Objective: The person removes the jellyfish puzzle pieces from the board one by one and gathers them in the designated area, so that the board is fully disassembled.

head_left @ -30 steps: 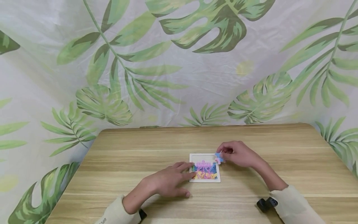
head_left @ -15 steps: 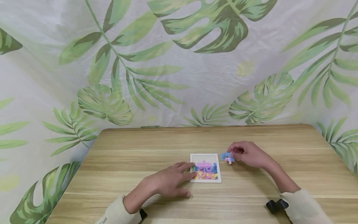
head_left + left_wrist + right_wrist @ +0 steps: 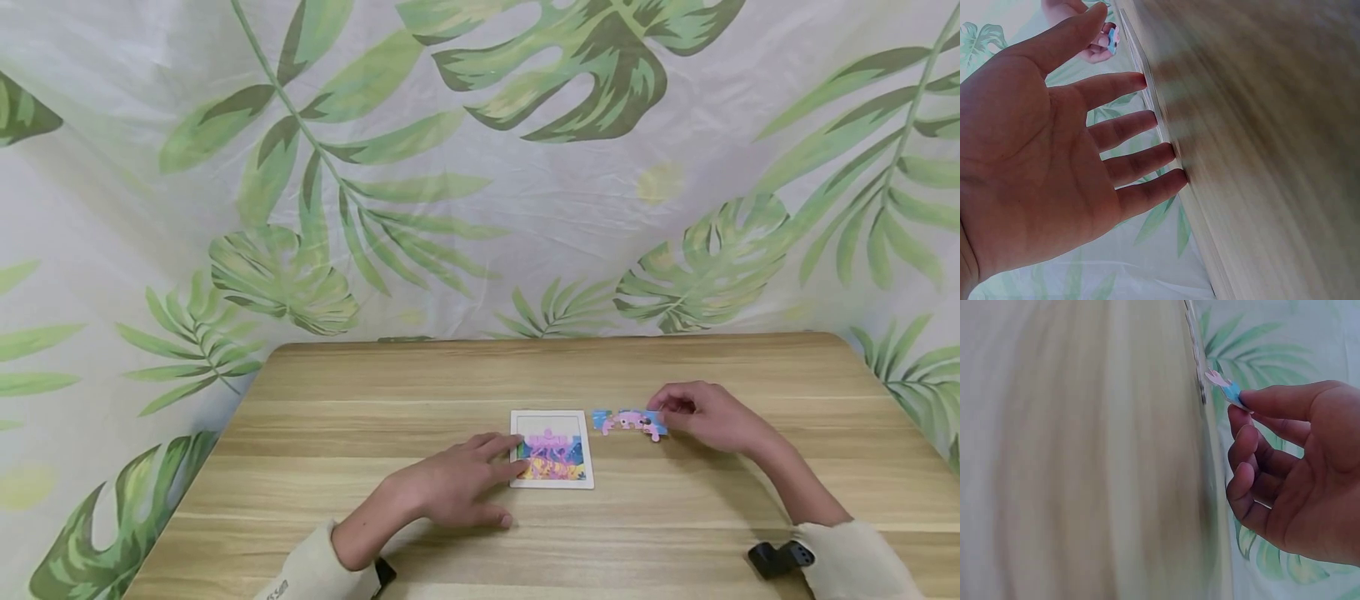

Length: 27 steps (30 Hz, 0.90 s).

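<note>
A square jigsaw puzzle tray (image 3: 551,485) with a white border lies on the table, its lower part filled with a pink, blue and yellow picture and its upper part bare white. The left hand (image 3: 465,482) rests its straight fingertips on the tray's left edge; in the left wrist view its fingers (image 3: 1129,131) are spread. Right of the tray, the right hand (image 3: 705,418) pinches a blue-and-pink puzzle piece (image 3: 1232,392) between thumb and index finger. That piece is tilted, at the right end of a row of loose puzzle pieces (image 3: 627,418) on the table.
The wooden table (image 3: 375,392) has rounded far corners. Behind it hangs a leaf-patterned cloth (image 3: 450,250). A black wrist device (image 3: 780,558) sits by the right sleeve (image 3: 855,558).
The right hand has moved right with the puzzle piece, from the tray's upper right corner past the loose pieces, which now show. The left hand has stayed on the tray.
</note>
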Tool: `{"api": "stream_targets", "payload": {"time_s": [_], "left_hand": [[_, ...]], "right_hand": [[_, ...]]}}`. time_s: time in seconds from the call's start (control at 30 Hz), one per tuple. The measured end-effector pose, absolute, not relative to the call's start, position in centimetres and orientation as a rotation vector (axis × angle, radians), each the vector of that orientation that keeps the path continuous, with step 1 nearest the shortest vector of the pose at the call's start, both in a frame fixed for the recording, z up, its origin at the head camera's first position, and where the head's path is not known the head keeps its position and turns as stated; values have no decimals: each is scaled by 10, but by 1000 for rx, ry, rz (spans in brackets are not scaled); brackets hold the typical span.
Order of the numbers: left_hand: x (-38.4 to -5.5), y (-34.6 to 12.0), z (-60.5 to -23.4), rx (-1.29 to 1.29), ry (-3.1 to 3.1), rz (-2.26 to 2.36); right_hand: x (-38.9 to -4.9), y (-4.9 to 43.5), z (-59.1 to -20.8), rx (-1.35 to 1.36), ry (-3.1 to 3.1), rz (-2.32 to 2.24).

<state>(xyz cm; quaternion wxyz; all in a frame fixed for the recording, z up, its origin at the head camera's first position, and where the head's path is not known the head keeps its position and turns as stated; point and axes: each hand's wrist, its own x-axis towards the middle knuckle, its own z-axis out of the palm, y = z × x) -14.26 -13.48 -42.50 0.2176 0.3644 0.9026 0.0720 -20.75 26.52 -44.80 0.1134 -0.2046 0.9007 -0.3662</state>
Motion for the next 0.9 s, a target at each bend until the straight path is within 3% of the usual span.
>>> {"api": "stream_targets", "payload": {"time_s": [0.9], "left_hand": [[-142,-134,-423,990,2498,205]], "right_hand": [[-213,275,-450,-621,2717,-913]]}}
